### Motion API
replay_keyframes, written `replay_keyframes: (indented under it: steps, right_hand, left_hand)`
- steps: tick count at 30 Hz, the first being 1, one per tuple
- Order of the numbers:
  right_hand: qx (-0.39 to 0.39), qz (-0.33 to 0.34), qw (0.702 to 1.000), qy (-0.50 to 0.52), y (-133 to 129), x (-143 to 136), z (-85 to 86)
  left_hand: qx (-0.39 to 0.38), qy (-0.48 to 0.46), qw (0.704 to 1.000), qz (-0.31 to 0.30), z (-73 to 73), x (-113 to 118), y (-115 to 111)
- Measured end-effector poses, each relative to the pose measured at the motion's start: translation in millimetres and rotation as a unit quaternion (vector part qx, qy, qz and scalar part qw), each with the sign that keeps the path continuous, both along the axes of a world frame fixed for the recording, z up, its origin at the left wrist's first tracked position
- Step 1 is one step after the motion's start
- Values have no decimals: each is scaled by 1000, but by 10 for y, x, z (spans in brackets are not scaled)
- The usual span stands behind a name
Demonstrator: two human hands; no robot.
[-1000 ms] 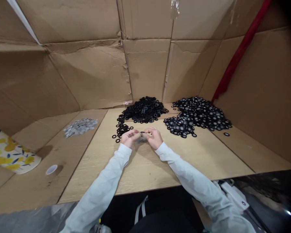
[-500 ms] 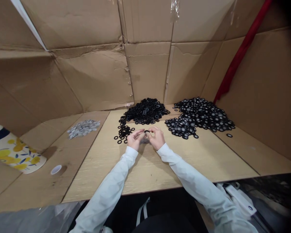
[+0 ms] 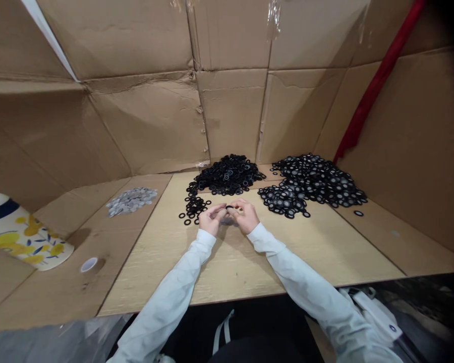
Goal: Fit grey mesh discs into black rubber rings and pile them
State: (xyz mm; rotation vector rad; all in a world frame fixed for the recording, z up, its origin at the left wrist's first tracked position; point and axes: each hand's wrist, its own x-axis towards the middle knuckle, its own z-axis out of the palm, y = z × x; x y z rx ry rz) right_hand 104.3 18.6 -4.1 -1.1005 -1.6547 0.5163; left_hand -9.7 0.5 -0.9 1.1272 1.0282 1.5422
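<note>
My left hand (image 3: 211, 219) and my right hand (image 3: 244, 216) meet over the middle of the board, fingers closed on one black ring (image 3: 229, 207) between them. Under the fingers there is something pale that I cannot make out. Just beyond my hands rises a heap of loose black rings (image 3: 230, 174), with several stray ones trailing down beside my left hand. To the right lies a larger pile of black rings with pale discs in their centres (image 3: 318, 181). Over on the left is a small heap of pale, translucent discs (image 3: 131, 200).
Cardboard walls (image 3: 144, 121) close off the back and sides. A flower-patterned cylinder (image 3: 34, 239) and a small white cup-like round (image 3: 89, 264) stand at the left. One ring with a disc (image 3: 358, 214) lies apart at the right. A red cloth strip (image 3: 374, 91) hangs there.
Both hands stay in nearly the same place, still closed on the black ring. The whole view has shifted very slightly; the piles look unchanged.
</note>
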Motion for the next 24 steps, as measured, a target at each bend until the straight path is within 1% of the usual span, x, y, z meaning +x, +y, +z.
replay_keyframes:
  steps: [2,5,7,9,12,14,16,19,21,24]
  right_hand:
    - [-45,54,996,49,28,25,10]
    - [-133,119,978,109,57,56,35]
    - [-171,132,967,137,68,61,37]
    - [-181,118,965,148,79,52,17]
    - [-139,58,981,125,100,29,-45]
    - [-96,17,990,99,109,14,-90]
    - [-71,-1,995,76,106,0,-121]
    - [-59,-4,997,51,75,-21,-130]
    - [-47,-10,998,32,43,-31,-113]
    - [-22,-22,999,-13,-13,-32,-64]
  left_hand:
    - [-10,-13,1000,-1,-7,-8,9]
    - [-19,-23,1000,-3,-18,-11,18]
    - [-30,-49,998,-14,-28,-8,28]
    - [-56,-100,993,-40,-40,-5,41]
    - [-145,-180,969,-85,-54,-1,55]
    - [-219,-213,945,-120,-54,-1,53]
    - [-267,-235,920,-167,-47,0,44]
    - [-283,-257,896,-228,-32,2,24]
    - [-283,-265,890,-241,-24,4,12]
    - [-285,-268,888,-242,-12,4,0]
